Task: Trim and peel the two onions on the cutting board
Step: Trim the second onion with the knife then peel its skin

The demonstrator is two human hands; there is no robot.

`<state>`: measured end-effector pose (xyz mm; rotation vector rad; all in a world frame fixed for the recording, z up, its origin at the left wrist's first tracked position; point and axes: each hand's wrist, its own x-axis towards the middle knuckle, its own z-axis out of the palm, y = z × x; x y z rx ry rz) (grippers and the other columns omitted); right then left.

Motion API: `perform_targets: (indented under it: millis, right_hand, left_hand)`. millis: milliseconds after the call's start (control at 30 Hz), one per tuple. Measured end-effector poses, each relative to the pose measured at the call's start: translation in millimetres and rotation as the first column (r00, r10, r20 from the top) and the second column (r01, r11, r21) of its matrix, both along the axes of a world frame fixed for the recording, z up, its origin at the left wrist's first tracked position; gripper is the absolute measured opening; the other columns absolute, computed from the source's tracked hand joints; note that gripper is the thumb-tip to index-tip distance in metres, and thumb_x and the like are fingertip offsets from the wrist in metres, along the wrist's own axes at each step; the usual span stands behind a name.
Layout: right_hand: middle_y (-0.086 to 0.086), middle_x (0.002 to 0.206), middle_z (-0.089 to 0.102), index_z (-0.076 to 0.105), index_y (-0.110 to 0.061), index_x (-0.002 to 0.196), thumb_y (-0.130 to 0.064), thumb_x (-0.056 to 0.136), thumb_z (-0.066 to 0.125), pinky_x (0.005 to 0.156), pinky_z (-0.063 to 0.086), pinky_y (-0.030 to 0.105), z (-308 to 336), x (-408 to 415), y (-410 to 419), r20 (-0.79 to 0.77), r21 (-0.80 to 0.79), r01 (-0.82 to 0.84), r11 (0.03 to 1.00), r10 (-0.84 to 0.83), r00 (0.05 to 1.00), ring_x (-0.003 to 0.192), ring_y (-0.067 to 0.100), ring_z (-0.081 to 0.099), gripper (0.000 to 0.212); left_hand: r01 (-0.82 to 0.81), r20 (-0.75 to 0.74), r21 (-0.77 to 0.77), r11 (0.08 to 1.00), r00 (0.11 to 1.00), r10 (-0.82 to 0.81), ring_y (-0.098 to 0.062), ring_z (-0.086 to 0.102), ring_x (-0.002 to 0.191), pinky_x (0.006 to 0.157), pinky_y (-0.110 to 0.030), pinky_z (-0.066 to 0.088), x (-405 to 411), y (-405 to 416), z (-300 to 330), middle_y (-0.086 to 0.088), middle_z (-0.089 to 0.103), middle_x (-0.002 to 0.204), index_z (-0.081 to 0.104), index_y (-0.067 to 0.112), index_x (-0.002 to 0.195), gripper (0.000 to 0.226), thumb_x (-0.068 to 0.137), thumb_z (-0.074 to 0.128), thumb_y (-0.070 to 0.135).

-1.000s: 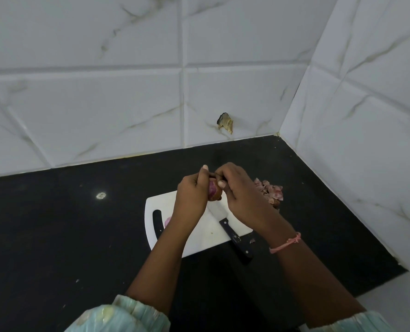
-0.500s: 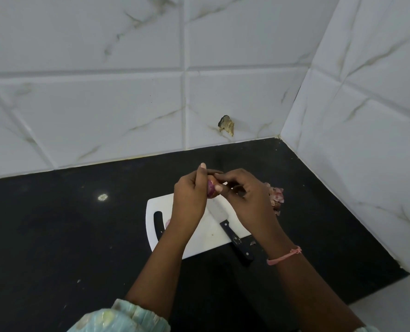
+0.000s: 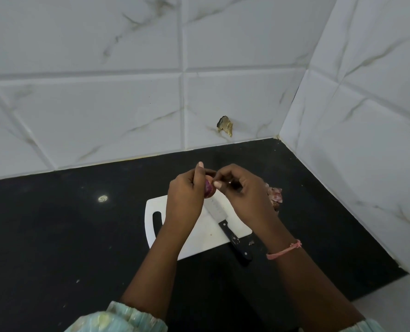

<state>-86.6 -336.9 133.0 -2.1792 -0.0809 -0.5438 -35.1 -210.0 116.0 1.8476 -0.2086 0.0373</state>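
Purple onion (image 3: 208,190) held above white cutting board (image 3: 206,232)

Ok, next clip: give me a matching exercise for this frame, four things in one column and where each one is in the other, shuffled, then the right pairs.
Things:
1. onion
2. knife
3. pile of onion skins
4. cutting board

Places:
A. flat on the black counter
B. held in the left hand, with the right hand picking at it
C. on the counter off the board's far right corner
D. lying across the board, handle past its near edge

Pairs: 1-B, 2-D, 3-C, 4-A
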Motion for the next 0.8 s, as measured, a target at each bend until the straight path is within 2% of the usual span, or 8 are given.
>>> perform_targets:
  millis: [100, 167, 267, 400, 500, 600, 667, 800]
  right_hand:
    - [-0.013, 0.095, 0.057, 0.06, -0.02, 0.097, -0.014, 0.093, 0.061, 0.077, 0.043, 0.017, 3, 5, -3, 0.002, -0.279, -0.055, 0.959, 0.058, 0.998, 0.091, 0.005, 0.05, 0.008]
    - [-0.007, 0.099, 0.056, 0.056, -0.018, 0.099, -0.012, 0.094, 0.056, 0.079, 0.046, 0.024, 3, 7, -2, -0.008, -0.357, -0.077, 0.931, 0.08, 0.997, 0.095, 0.01, 0.05, 0.008]
    - [-0.002, 0.103, 0.057, 0.056, -0.015, 0.1, -0.008, 0.093, 0.058, 0.081, 0.05, 0.029, 1, 8, 2, 0.035, -0.345, -0.03, 0.938, 0.045, 0.998, 0.097, 0.012, 0.051, 0.01]
    - [-0.004, 0.099, 0.058, 0.061, -0.015, 0.096, -0.01, 0.09, 0.065, 0.076, 0.047, 0.021, -1, 8, 0, 0.12, -0.305, 0.015, 0.952, 0.023, 0.993, 0.094, 0.008, 0.049, 0.008]
    - [-0.003, 0.095, 0.056, 0.061, -0.013, 0.092, -0.004, 0.087, 0.063, 0.074, 0.04, 0.018, 1, 11, -2, 0.125, -0.341, -0.006, 0.94, 0.051, 0.991, 0.092, 0.01, 0.045, 0.01]
    - [0.0, 0.095, 0.055, 0.058, -0.013, 0.092, 0.001, 0.083, 0.059, 0.076, 0.04, 0.025, -1, 15, 0, 0.137, -0.417, 0.005, 0.909, 0.057, 0.989, 0.092, 0.014, 0.045, 0.017]
    - [0.003, 0.096, 0.056, 0.058, -0.012, 0.094, 0.006, 0.077, 0.062, 0.078, 0.043, 0.03, -3, 17, 2, 0.135, -0.46, 0.024, 0.887, 0.044, 0.99, 0.092, 0.018, 0.047, 0.024]
    - [0.006, 0.099, 0.057, 0.058, -0.011, 0.099, 0.006, 0.068, 0.071, 0.082, 0.048, 0.036, -7, 19, 3, 0.162, -0.499, 0.065, 0.864, 0.02, 0.987, 0.094, 0.022, 0.051, 0.038]
  left_hand:
    - [-0.003, 0.007, 0.002, 1.0, 1.0, 0.003, -0.015, 0.07, 0.081, 0.075, -0.034, 0.058, -1, 2, 2, -0.003, 0.073, 0.081, 0.074, 0.026, 0.086, 0.043, 0.107, 0.038, 0.037]
    - [-0.018, 0.016, 0.022, 1.0, 1.0, 0.018, -0.015, 0.069, 0.076, 0.074, -0.038, 0.058, 0, 3, 4, -0.003, 0.072, 0.076, 0.069, 0.031, 0.078, 0.042, 0.107, 0.038, 0.037]
    - [-0.029, 0.007, 0.034, 0.999, 1.0, 0.029, -0.016, 0.07, 0.078, 0.075, -0.038, 0.058, 0, 3, 6, -0.003, 0.073, 0.078, 0.071, 0.03, 0.081, 0.043, 0.107, 0.038, 0.038]
    - [-0.03, 0.034, 0.066, 0.997, 0.999, 0.028, -0.013, 0.069, 0.08, 0.071, -0.029, 0.055, -1, 7, 10, -0.002, 0.073, 0.081, 0.076, 0.022, 0.093, 0.045, 0.107, 0.036, 0.039]
    - [-0.026, 0.038, 0.099, 0.995, 0.999, 0.023, -0.015, 0.068, 0.076, 0.07, -0.034, 0.055, -2, 5, 11, -0.004, 0.072, 0.078, 0.074, 0.021, 0.087, 0.046, 0.107, 0.036, 0.038]
    - [-0.033, 0.04, 0.13, 0.991, 0.999, 0.028, -0.018, 0.068, 0.073, 0.072, -0.039, 0.054, -1, 3, 13, -0.007, 0.07, 0.074, 0.071, 0.019, 0.079, 0.048, 0.107, 0.036, 0.038]
    - [-0.032, 0.017, 0.113, 0.993, 0.999, 0.031, -0.018, 0.067, 0.072, 0.071, -0.036, 0.054, 1, 1, 15, -0.005, 0.068, 0.071, 0.066, 0.023, 0.073, 0.048, 0.107, 0.037, 0.037]
    - [0.004, -0.114, 0.055, 0.998, 0.993, 0.002, -0.014, 0.058, 0.063, 0.063, -0.03, 0.046, 4, 0, 17, -0.005, 0.062, 0.068, 0.068, 0.014, 0.075, 0.05, 0.107, 0.038, 0.038]
